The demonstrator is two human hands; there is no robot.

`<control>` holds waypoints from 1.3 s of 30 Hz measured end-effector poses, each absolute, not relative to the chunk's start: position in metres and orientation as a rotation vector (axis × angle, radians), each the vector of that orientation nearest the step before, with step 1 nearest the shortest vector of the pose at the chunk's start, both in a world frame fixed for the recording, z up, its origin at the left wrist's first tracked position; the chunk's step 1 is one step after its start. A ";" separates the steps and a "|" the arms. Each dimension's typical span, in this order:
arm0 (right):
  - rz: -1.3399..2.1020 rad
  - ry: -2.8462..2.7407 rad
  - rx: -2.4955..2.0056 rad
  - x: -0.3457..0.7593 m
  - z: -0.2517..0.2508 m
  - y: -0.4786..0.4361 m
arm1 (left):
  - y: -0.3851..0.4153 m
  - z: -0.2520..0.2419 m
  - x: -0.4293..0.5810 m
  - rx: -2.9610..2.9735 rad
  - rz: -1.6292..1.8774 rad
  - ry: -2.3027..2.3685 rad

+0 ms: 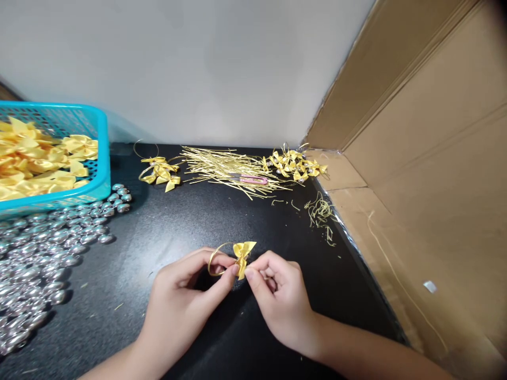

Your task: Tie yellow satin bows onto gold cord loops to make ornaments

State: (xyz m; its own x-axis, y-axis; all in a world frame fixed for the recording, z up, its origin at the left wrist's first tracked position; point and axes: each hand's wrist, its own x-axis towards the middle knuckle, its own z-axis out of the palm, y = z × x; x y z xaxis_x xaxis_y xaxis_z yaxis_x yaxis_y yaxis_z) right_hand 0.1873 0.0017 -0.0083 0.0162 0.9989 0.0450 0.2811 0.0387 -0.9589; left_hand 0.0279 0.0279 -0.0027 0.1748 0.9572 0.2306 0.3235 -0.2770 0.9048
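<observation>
Between thumb and forefinger my left hand [190, 295] pinches a yellow ribbon bow [243, 254]. A loop of gold cord [212, 259] curves from the bow back over the left fingers. My right hand [279, 295] is closed at the bow's right lower edge, thumb and forefinger pressed together; its fingertips hide whatever they grip. Both hands are held low over the black table [190, 216], near its front.
At the left, a blue basket [103, 153] holds yellow bows, with many silver beads [59, 248] before it. Farther back lie gold cord pieces [214, 163], pink-handled snips [253, 180] and finished-looking bows [291, 162]. Cord scraps [319, 211] lie near cardboard [428, 158] at right.
</observation>
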 end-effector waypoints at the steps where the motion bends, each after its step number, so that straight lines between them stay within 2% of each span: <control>1: 1.010 -1.418 -1.394 0.187 -0.008 0.001 | 0.028 -0.002 0.028 1.718 1.110 1.227; 26: 0.996 -1.427 -1.396 0.186 -0.008 0.001 | 0.030 -0.004 0.029 1.729 1.071 1.216; 39: 1.006 -1.416 -1.407 0.186 -0.006 0.003 | 0.033 -0.001 0.028 1.919 1.086 1.197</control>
